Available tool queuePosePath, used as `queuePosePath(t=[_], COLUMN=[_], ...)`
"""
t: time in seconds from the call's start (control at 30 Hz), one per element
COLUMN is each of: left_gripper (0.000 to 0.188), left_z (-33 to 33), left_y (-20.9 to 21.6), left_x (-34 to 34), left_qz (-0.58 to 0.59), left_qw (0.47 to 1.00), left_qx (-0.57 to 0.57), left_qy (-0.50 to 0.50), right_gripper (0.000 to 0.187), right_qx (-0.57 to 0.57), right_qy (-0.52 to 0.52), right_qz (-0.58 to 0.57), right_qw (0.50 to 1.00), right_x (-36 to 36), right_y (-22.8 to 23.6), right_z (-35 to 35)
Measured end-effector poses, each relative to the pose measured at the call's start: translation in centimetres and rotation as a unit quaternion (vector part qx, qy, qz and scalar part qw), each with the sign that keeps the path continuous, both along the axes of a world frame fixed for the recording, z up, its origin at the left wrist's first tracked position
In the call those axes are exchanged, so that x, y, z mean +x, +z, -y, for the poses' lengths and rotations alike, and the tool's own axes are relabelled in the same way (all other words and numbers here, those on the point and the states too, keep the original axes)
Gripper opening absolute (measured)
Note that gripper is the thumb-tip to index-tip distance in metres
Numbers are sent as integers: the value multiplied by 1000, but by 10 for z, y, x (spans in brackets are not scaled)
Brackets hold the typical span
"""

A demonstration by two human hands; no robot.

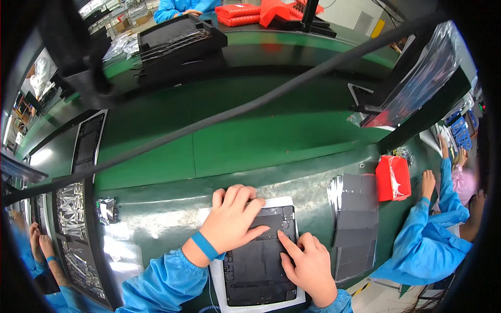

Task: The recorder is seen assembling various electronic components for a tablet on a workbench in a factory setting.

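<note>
A flat black tablet-like panel (pixel 254 281) with small parts along its rims lies on a white sheet (pixel 221 284) before me. My left hand (pixel 232 219), with a blue band at the wrist, reaches over the panel's upper left part. Its fingers are bent near the top edge and its thumb stretches out over the black surface. From the lower right comes my right hand (pixel 310 263), index finger pointed at the panel's upper middle, thumb apart and the other fingers curled. Neither hand visibly holds anything.
Dark grey sheets (pixel 356 224) lie in a stack to the right, beside a red bin (pixel 394 178). A long black tray (pixel 78 245) with small parts stands left. A black cable (pixel 250 106) crosses the view above the green table (pixel 250 141). Co-workers sit on both sides.
</note>
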State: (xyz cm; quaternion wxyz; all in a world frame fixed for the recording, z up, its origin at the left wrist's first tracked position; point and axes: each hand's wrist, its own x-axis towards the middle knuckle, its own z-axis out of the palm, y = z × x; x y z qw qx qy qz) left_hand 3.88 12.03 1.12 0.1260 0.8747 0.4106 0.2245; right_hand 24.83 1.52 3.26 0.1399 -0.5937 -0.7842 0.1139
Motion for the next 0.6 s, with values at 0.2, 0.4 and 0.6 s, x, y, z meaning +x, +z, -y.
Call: queuePosePath(t=[0.2, 0.4, 0.6], left_gripper=[67, 71, 72], left_z=[-4, -6, -7], left_y=[-2, -11, -10], left_x=[-18, -22, -20], left_qz=[-9, 18, 52], left_qw=[999, 997, 996], left_qx=[-12, -30, -38], left_qy=[-49, -63, -62], right_gripper=[60, 53, 32], right_qx=[-62, -12, 103], right_qy=[-71, -94, -212], right_qz=[112, -107, -273], right_qw=[989, 990, 933], right_x=[-24, -10, 19], right_y=[14, 0, -26], right_z=[-22, -18, 42])
